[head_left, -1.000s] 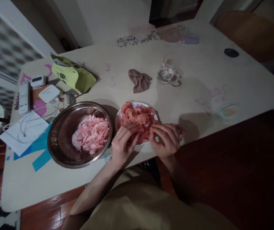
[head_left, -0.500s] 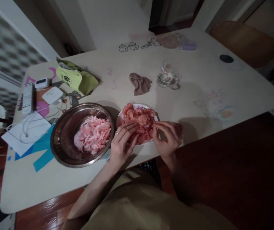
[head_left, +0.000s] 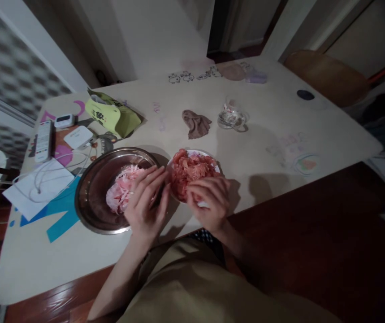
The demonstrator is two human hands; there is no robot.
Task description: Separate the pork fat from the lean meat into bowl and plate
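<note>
A heap of raw meat slices lies on a white plate with a floral rim. To its left is a steel bowl with paler pink shredded meat in it. My left hand hovers over the bowl's right side, fingers stretched and thumb apart, and hides part of the shreds. Over the near right part of the plate, my right hand has its fingers curled and the thumb close to the fingertips. Whatever is between those tips is too small to make out.
Behind the plate lie a brown cloth and a glass mug holding clear liquid. A green bag stands behind the bowl. On the left are a remote, a white box, cables and paper.
My left hand has moved left from the plate to the bowl and its fingers have opened. My right hand has shifted left over the plate. The view has tilted slightly.
</note>
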